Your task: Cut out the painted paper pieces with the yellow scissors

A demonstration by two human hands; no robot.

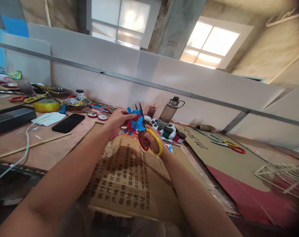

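Observation:
My left hand (119,119) pinches a crinkled blue and red piece (137,123), perhaps paper or cloth, above the cardboard sheet (114,177). In my right hand (150,140) is a pair of scissors (157,144) with yellow and red handles. Their dark blades point up and stand apart, close against the right side of the piece. Whether they touch its edge I cannot tell. Small blue and red scraps lie on the cardboard below my hands.
Beyond my hands stand a grey water bottle (167,112) and paint jars (180,137). To the left lie a phone (68,122), a white cable (28,144), a wooden stick (33,145) and metal bowls (77,102). Other scissors (229,144) and a stick frame (282,176) are on the right.

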